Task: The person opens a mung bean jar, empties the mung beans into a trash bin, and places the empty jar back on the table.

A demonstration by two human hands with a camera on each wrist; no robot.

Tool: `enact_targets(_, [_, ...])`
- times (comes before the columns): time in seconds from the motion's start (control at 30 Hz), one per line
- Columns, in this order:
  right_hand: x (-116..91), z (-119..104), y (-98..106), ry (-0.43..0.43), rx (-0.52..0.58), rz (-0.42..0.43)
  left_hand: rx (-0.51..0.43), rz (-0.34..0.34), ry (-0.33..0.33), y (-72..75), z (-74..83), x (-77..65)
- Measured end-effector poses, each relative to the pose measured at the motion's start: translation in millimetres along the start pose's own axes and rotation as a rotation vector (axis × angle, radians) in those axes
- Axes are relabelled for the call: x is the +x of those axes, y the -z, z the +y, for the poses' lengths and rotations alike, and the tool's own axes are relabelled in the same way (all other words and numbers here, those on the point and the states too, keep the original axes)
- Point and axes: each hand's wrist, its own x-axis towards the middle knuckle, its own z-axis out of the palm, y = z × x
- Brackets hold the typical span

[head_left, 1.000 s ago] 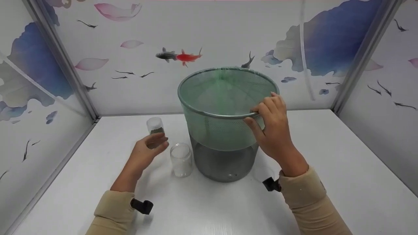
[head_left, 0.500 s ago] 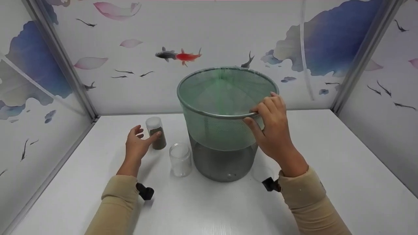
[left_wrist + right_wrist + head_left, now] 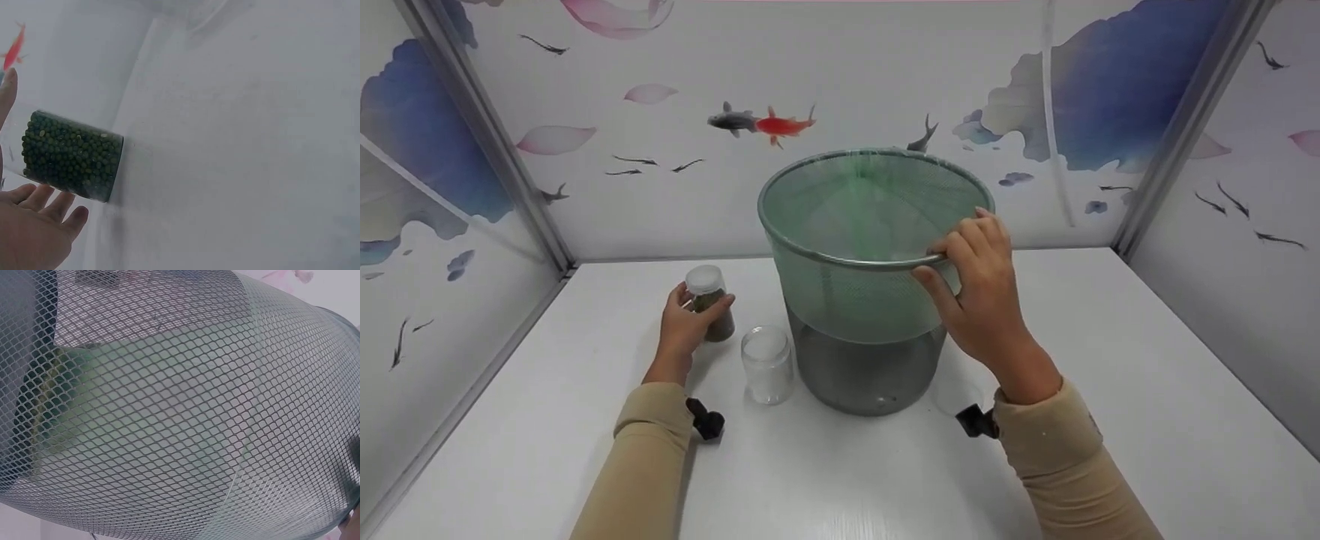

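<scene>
A clear jar of green mung beans (image 3: 715, 319) stands on the white table at the left; its beans (image 3: 73, 154) show through the wall in the left wrist view. My left hand (image 3: 684, 326) is spread around it, thumb (image 3: 7, 95) on one side and fingers (image 3: 56, 209) along the other. My right hand (image 3: 979, 300) grips the near right rim of a grey wire-mesh wastebasket (image 3: 866, 375), fingers over the inside and thumb outside. A thin green bag (image 3: 847, 300) lines its upper part and is folded over the rim. The mesh wall (image 3: 169, 394) fills the right wrist view.
An uncovered, empty clear jar (image 3: 767, 367) stands between the bean jar and the wastebasket. A faint clear round thing (image 3: 958, 394) lies right of the wastebasket's base. Printed panels (image 3: 660, 210) enclose the white tabletop (image 3: 825, 480) at the back and both sides.
My left hand has drawn back from in front of the bean jar, then come around it from the left. The jar stays in place. The right hand keeps its hold on the rim.
</scene>
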Motion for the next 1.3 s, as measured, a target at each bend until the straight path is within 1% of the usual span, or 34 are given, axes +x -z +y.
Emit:
enact_targets(0.07, [0, 0, 0, -0.002, -0.003, 0.001, -0.011, -0.012, -0.009, -0.2, -1.3, 2.0])
enact_targets(0.17, [1, -1, 0, -0.003, -0.005, 0.001, -0.004, -0.027, -0.024, 0.4, -1.2, 3.5])
enact_targets(0.33, [1, -2, -1, -0.001, -0.001, -0.001, 0.005, -0.028, -0.031, 1.5, 2.5, 7.9])
enact_targets(0.47, [1, -2, -1, 0.002, 0.000, 0.001, 0.007, -0.008, -0.042, -2.1, 6.2, 11.0])
enact_targets(0.63, [2, -2, -1, 0.003, 0.001, 0.001, 0.043, 0.028, -0.053, -8.5, 8.6, 12.9])
enact_targets(0.7, [2, -2, -1, 0.002, 0.002, 0.002, 0.046, 0.039, -0.042, -10.6, 9.2, 13.0])
enact_targets(0.97, [0, 0, -1, -0.001, 0.005, 0.004, -0.012, 0.062, 0.003, -13.8, 9.5, 10.8])
enact_targets(1.03, [0, 0, -1, -0.002, 0.004, 0.000, -0.022, 0.076, 0.003, -12.4, 8.7, 9.8])
enact_targets(1.17, [0, 0, -1, -0.005, -0.002, -0.005, -0.044, 0.078, -0.006, -6.8, 6.9, 7.4])
enact_targets(1.3, [0, 0, 0, -0.006, -0.002, -0.004, -0.029, 0.068, 0.002, 0.1, 8.4, 4.2])
